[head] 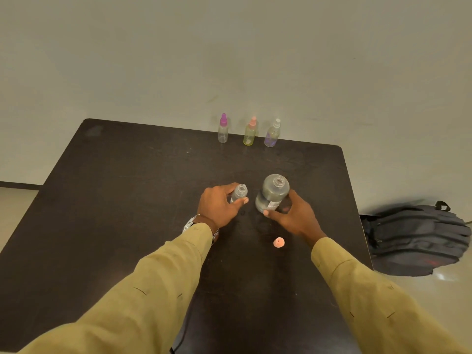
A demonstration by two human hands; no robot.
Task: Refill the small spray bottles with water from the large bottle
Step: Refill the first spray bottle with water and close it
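While the left hand point(219, 205) is gripping the small uncapped clear spray bottle point(239, 192) on the dark surface point(127, 200), the right hand point(293, 213) is clasping the large, open, clear plastic water bottle point(272, 194) mid-body; it is likely heavy, slippery and squeezable.

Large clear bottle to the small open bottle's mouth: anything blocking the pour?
Nothing visible does. The large clear plastic bottle in the right hand is uncapped; the small clear spray bottle in the left hand stands open beside it, only bare dark table between.
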